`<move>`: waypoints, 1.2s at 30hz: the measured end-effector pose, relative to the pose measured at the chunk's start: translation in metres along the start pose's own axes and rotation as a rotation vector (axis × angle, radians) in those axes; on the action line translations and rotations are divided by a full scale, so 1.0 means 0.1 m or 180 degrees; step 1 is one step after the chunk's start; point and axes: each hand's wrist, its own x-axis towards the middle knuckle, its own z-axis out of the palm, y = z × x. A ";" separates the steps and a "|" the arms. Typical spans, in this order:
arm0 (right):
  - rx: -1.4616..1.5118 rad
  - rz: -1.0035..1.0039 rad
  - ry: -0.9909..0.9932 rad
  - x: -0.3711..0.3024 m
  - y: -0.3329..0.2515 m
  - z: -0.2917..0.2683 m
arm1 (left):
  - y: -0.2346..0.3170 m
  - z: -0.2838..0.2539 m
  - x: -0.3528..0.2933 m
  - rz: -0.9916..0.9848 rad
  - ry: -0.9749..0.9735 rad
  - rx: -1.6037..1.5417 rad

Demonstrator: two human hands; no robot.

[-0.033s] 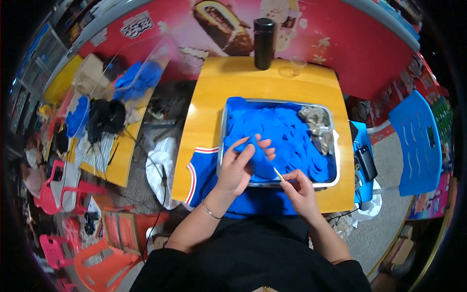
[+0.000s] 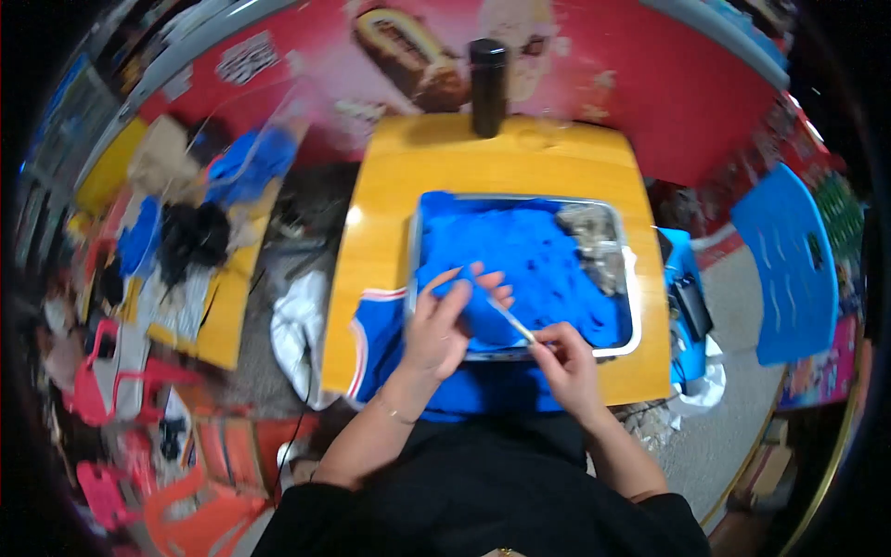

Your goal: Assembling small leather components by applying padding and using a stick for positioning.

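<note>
- More of the slim pale stick is now exposed than a moment earlier: its far end is laid over the blue piece, where only a short end was seen before.
- From this, the stick is judged to be in use on the blue piece, with that piece not yet finished.
- The blue piece is kept above the near side of the metal tray, pinched in the grip of the left hand; the stick is grasped by the fingertips of the right hand.
- The tray, filled with loose blue pieces and a crumpled greyish bundle, is carried by the yellow table.
- A dark bottle is stood at the table's far edge.
- The table is flanked by a blue chair at right and a cluttered side table at left, and is backed by a red printed wall.
</note>
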 end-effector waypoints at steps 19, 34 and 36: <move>-0.0497 -0.0858 -0.0178 0.04 0.03 0.09 | 0.00 -0.08 0.05 0.0647 0.0326 0.0507; -0.1443 -0.1454 0.0079 0.09 -0.04 -0.09 | 0.06 -0.16 0.07 0.0490 0.0275 0.0295; -0.1624 -0.1560 0.0131 0.12 -0.05 -0.10 | 0.06 -0.20 0.06 0.0428 0.0273 0.0400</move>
